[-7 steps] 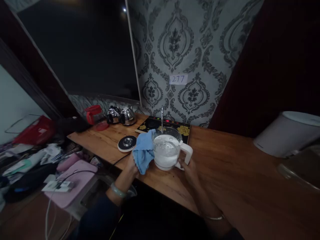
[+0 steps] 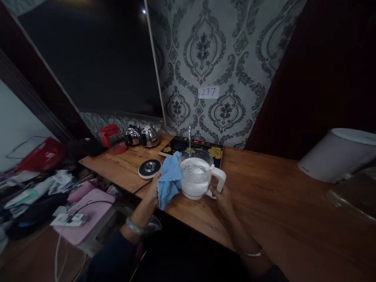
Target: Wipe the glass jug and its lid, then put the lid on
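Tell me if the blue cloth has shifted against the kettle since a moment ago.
Yes, slightly. The cloth, in the left hand, has risen along the kettle's left side; its lower edge sits higher against the kettle base, which stays put by the round base.

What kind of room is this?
Probably a home kitchen or tea corner: a wooden counter holds steel kettles, an induction cooktop and a white electric kettle against patterned wallpaper.

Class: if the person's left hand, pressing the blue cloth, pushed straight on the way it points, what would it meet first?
Probably the white jug: the left hand already holds the blue cloth against its side, though depth is hard to judge.
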The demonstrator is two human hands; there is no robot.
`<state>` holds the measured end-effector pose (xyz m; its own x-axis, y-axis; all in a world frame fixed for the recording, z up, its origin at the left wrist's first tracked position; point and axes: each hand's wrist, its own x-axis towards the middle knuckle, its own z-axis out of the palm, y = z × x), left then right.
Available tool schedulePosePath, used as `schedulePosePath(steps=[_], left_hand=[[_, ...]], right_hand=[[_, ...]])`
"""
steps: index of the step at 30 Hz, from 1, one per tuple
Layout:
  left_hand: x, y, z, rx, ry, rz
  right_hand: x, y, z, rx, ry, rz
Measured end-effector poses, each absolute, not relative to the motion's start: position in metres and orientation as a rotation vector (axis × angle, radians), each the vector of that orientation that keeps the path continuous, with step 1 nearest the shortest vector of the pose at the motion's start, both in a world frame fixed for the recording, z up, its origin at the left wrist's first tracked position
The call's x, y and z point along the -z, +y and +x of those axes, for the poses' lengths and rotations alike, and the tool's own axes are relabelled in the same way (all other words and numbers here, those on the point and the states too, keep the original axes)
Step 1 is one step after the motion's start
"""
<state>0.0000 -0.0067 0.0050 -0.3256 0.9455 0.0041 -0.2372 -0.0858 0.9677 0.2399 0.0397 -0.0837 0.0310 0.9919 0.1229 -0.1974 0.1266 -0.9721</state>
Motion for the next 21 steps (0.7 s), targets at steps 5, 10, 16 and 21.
schedulePosePath(steps=[5, 10, 16, 21], left_hand=[[0.003, -0.033, 0.01, -1.587, 1.214, 0.918], [0.024, -0.064, 0.031, -1.597, 1.405, 1.235], [0.016, -0.075, 0.06, -1.285, 1.172, 1.766], [0.008, -0.069, 0.072, -1.142, 1.009, 1.802]], right_hand=[[0.081, 0.04, 0.24, -1.188, -1.111, -0.959], [0.077, 0.036, 0.239, -1.21, -1.089, -0.982], [0.067, 0.028, 0.236, -1.309, -1.05, -0.911], [0.063, 0.031, 0.241, -1.181, -1.139, -1.044]])
